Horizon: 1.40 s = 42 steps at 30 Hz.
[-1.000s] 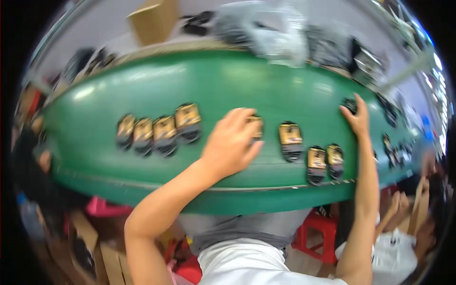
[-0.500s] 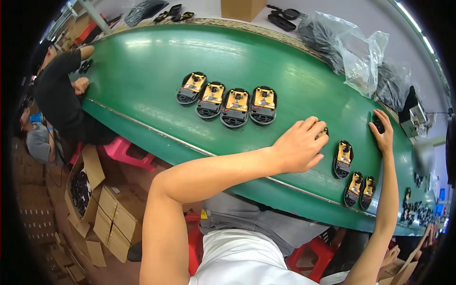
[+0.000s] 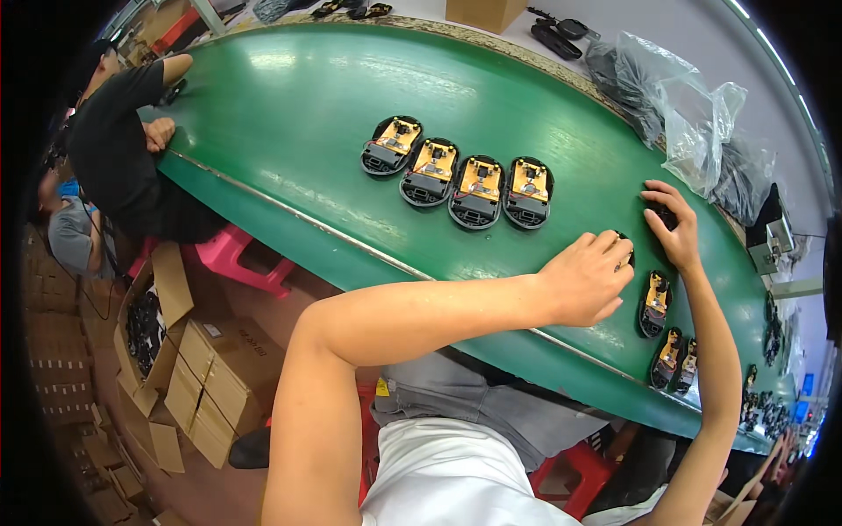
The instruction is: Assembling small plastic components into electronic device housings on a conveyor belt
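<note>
My left hand [image 3: 586, 282] is closed, its fingers curled over an opened computer mouse base [image 3: 625, 249] that it mostly hides. My right hand [image 3: 680, 235] grips a small dark part [image 3: 663, 216] between thumb and fingers; its kind is hard to make out. Several black mouse bases with yellow circuit boards and red wires lie in a slanting row, the nearest to my left hand being one mouse base [image 3: 528, 193]. Below my right hand rests another mouse base [image 3: 654, 304], with two more [image 3: 667, 358] beside my right forearm.
The green work surface [image 3: 289, 114] has a ledge behind it with clear plastic bags [image 3: 693, 131] and a cardboard box [image 3: 488, 12]. A person in black [image 3: 118, 149] sits at the far left. Open cartons [image 3: 162, 320] and a pink stool [image 3: 235, 259] stand below.
My right hand has come left toward my left hand, carrying the dark part. My left hand keeps its hold on the mouse base. The whole view has shifted, moving the row rightward in the picture.
</note>
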Motion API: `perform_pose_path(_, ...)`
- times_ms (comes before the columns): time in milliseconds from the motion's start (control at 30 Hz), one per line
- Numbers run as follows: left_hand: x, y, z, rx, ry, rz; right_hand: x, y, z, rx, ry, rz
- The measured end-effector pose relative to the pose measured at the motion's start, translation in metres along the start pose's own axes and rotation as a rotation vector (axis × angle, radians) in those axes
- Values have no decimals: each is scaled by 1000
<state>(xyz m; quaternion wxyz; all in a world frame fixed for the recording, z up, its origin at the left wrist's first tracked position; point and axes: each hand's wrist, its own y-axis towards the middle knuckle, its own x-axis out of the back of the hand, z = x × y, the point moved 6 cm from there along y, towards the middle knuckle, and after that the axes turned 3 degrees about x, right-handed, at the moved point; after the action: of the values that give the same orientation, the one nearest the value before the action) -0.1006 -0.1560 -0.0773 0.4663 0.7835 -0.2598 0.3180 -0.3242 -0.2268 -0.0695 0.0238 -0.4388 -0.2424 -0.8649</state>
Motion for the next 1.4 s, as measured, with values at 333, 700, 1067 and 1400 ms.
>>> perform_pose_path(333, 1, -5, -6, -27, 27, -22, -41, 27, 49, 48, 57, 108)
perform_pose_path(700, 5, -10, -7, -27, 28, -56, -58, 34, 71, 53, -52, 36)
perform_pose_path(1067, 8, -14, -4, -41, 3, -69, -97, 63, 88, -56, -87, -69)
perform_pose_path(1400, 14, -18, -11, -93, 21, -63, -90, 27, 104, -41, -134, 28)
